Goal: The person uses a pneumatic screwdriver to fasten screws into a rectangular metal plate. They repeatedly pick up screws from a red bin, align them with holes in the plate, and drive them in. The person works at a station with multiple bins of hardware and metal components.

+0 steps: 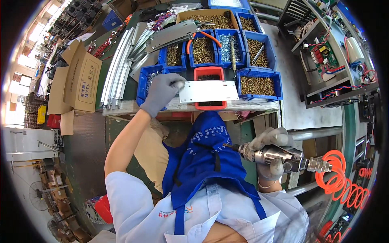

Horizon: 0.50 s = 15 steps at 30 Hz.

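Note:
My left hand [162, 92], in a grey glove, pinches the left end of a flat white metal plate [209, 91]. Small holes show along the plate's edges. It lies across a red bin [209, 73] of dark small parts at the bench's near edge. My right hand [270, 146], also gloved, is wrapped round a silver pneumatic driver [279, 156]. The driver's bit points left, over my blue apron [210, 150]. A coiled orange air hose [338, 178] runs from its rear end. The glove hides part of the tool's body.
Blue bins of brass fasteners [257, 85] stand behind and beside the red bin. Orange-handled pliers [204, 34] lie over them. Metal strips [117, 69] are stacked at left, near an open cardboard box [77, 81]. An open chassis with circuit boards [328, 60] stands at right.

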Each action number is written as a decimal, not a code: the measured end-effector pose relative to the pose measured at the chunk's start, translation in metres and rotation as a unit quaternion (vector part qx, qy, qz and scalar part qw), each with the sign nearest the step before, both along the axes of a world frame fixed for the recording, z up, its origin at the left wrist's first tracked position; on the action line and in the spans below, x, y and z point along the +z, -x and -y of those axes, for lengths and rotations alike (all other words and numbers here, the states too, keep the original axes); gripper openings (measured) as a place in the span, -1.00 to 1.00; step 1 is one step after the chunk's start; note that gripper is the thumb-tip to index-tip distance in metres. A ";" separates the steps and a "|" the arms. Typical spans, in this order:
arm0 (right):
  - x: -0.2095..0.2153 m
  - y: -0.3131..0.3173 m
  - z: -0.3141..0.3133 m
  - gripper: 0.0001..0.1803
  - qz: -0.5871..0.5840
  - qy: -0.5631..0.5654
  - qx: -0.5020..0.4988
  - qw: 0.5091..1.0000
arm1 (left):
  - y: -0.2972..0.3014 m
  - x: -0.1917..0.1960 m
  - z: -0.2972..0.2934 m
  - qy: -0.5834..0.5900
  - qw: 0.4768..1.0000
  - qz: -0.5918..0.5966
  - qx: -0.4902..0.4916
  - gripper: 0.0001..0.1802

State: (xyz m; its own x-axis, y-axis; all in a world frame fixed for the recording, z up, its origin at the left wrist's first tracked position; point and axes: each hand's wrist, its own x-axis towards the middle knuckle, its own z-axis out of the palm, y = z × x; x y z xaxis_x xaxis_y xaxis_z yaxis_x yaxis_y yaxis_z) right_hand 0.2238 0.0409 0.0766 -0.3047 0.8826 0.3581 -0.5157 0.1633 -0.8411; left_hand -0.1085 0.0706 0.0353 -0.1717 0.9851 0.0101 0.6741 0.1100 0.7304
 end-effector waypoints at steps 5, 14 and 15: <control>-0.011 0.004 0.000 -0.40 -0.065 0.020 -0.053 0.996 | 0.003 0.013 -0.011 0.092 0.995 0.035 -0.009 -0.75; -0.019 0.007 -0.006 -0.38 -0.026 0.010 -0.050 0.998 | 0.063 0.023 0.006 0.092 0.990 -0.084 0.071 -0.74; -0.021 0.007 -0.004 -0.37 -0.035 0.030 -0.058 0.997 | 0.069 0.014 0.010 0.076 0.989 -0.123 0.039 -0.72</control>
